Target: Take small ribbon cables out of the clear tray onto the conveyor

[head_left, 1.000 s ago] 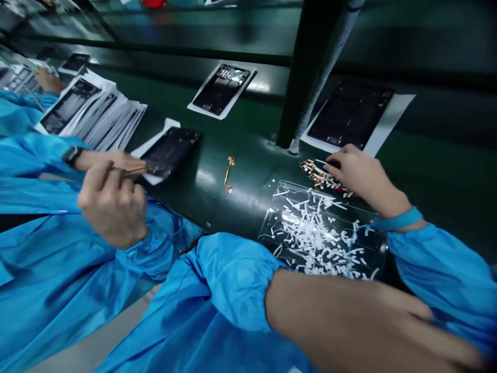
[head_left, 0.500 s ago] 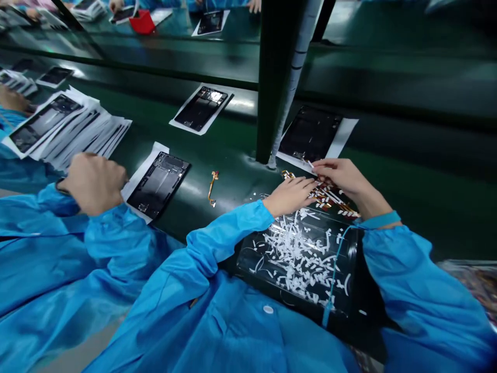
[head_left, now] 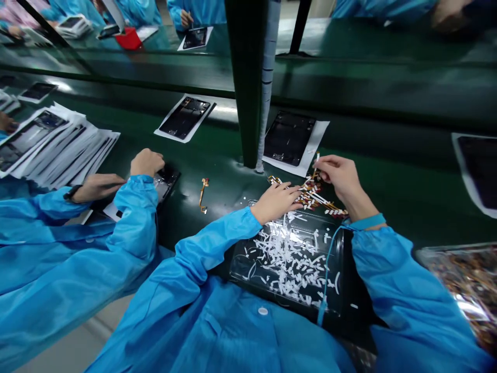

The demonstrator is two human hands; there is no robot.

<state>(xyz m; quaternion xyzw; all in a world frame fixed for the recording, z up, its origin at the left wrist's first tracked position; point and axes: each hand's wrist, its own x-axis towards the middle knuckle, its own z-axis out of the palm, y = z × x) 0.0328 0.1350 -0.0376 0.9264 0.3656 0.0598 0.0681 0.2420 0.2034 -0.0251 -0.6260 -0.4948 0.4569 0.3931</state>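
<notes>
A pile of orange and white flex cables (head_left: 316, 198) lies on the green bench behind a clear tray (head_left: 236, 264) that holds many white paper scraps (head_left: 287, 254). My left hand (head_left: 276, 201) rests palm down with fingers spread, its fingertips on the pile's left part. Above the pile's right side, my right hand (head_left: 337, 173) pinches a thin flex cable (head_left: 318, 156) by its upper part, between thumb and index finger. One single flex cable (head_left: 202, 196) lies apart on the bench, to the left of my left hand.
A post (head_left: 248, 93) stands just behind the pile. Black panels on white sheets lie behind (head_left: 291, 137), back left (head_left: 185, 118) and far right (head_left: 479, 171). A co-worker's hands (head_left: 145, 163) work close on the left. A filled clear box (head_left: 462, 280) sits at right.
The view has shifted, moving the scene left. My right hand has raised a cable out of the pile. The co-worker's hand has moved onto the panel at left, and a box has come further into view.
</notes>
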